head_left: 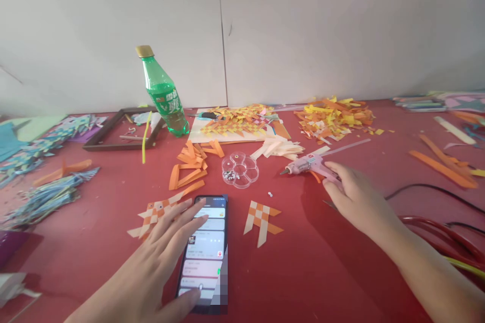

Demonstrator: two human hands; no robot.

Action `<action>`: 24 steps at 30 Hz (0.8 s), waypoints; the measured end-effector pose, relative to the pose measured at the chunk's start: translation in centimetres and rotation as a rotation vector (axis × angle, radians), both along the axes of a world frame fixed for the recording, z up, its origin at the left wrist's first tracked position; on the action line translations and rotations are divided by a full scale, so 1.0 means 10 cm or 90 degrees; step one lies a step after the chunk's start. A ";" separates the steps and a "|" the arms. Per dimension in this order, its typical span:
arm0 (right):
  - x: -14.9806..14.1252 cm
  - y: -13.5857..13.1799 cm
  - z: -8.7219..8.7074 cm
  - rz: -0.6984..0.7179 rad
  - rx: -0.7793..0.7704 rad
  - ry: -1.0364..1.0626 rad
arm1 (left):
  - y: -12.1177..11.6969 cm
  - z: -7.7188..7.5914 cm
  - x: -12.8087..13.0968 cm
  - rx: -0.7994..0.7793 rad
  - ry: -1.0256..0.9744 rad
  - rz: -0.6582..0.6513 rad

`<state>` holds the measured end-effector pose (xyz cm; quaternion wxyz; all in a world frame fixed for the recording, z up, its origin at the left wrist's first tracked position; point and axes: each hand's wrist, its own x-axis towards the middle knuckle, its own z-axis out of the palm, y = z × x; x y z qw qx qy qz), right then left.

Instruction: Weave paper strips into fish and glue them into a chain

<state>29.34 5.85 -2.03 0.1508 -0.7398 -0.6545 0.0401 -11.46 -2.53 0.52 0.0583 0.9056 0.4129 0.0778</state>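
Observation:
My left hand (162,247) lies over a lit smartphone (206,242), its fingers stretched out and spread across the left side of the screen. Part of a woven orange-and-white paper fish (148,214) shows beyond those fingers. On the right, my right hand (352,192) is wrapped round the handle of a pink hot glue gun (306,164), whose nozzle points left. Between the hands lies a second woven paper piece (261,217) with loose strip ends. Small white bits (270,194) rest above it, near a clear flower-shaped box (248,175) holding small googly eyes.
A green soda bottle (164,98) stands by a dark frame (113,147). Orange strips (189,166), white strips (278,148) and a yellow-orange paper heap (335,118) lie toward the wall. Cables (443,227) run at right; blue strips (56,194) lie left.

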 end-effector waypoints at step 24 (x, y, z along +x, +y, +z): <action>0.11 0.01 -0.18 0.044 0.098 -0.022 | 0.06 -0.01 0.45 0.056 -0.022 0.167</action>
